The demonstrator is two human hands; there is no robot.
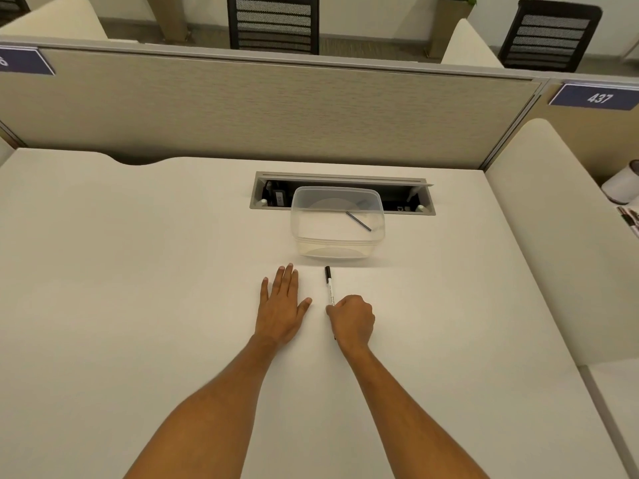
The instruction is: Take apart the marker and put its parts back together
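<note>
Marker (pixel 329 286) lies on tabletop (pixel 138 271), black cap on, pointing away from the person; looks whole. Right hand (pixel 352 319) curled over its near end, fingers closed on the barrel. Left hand (pixel 281 305) flat, fingers spread, just beside it. Clear container (pixel 337 243) beyond holds one thin dark rod (pixel 359 221). Judgement: either disassembly not begun or reassembly finished; cannot tell which.

I see bare desk (pixel 138 271) along left, right and near edges. Toward the far edge, a clear tub (pixel 337 233) and open cable tray (pixel 342 195) block mid-desk; the partition (pixel 259 108) walls it.
</note>
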